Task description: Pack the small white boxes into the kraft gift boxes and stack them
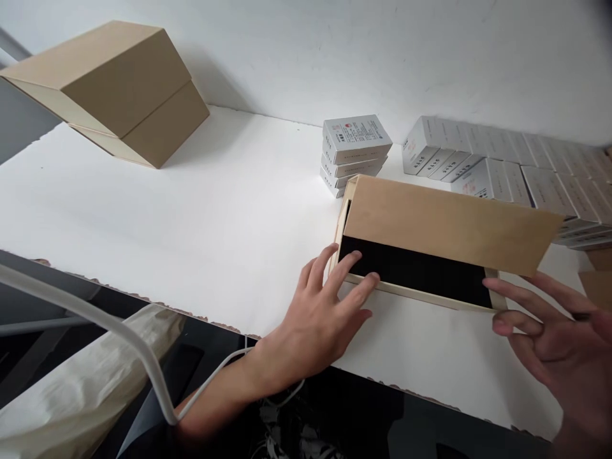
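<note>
A tan gift box (449,220) with its lid flap partly raised lies at the right of the white table, showing a black lining (415,271) inside. My left hand (329,306) is at the box's near left corner, fingers spread, with fingertips over the front edge and the lining. At the right end of the box is my right hand (549,338), its fingers apart; one fingertip meets the box's near right corner and another is by the lid's edge. Neither hand is wrapped round anything.
Behind the gift box stands a short stack of small silver-grey cartons (356,143). Rows of similar cartons (507,150) line the wall at right. A larger tan box (129,89) rests tilted at far left. A white cable (109,319) crosses below the rough-edged table (215,236).
</note>
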